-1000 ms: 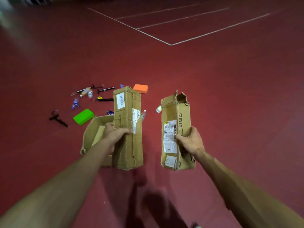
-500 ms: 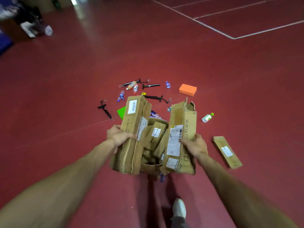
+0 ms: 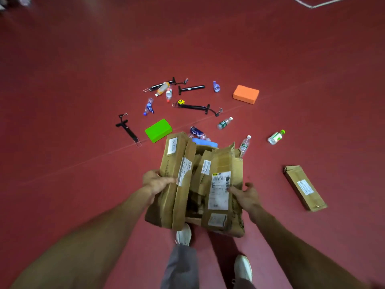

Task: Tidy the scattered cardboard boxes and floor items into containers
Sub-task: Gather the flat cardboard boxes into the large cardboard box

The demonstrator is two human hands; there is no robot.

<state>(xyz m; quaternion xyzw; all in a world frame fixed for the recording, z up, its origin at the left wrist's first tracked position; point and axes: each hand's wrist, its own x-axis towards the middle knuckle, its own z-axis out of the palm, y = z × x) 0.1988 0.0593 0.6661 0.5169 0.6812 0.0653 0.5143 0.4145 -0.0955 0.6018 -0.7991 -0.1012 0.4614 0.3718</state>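
Note:
My left hand point(image 3: 156, 182) grips a long flattened cardboard box point(image 3: 170, 178) with white labels. My right hand point(image 3: 245, 193) holds a second torn cardboard box point(image 3: 223, 184) by its right edge. Both boxes stand upright over a larger open carton point(image 3: 205, 147) on the floor, which holds several other cardboard pieces point(image 3: 205, 167) between them. Another flat cardboard box point(image 3: 304, 187) lies on the red floor to the right.
Scattered beyond the carton are a green block point(image 3: 158, 130), an orange block point(image 3: 246, 94), several plastic bottles point(image 3: 276, 137) and black hand pumps point(image 3: 128, 130). My two white shoes point(image 3: 242, 268) stand just below the boxes.
Both hands have brought their boxes together and lowered them into the open carton. The view has tilted down, so my legs and shoes now show.

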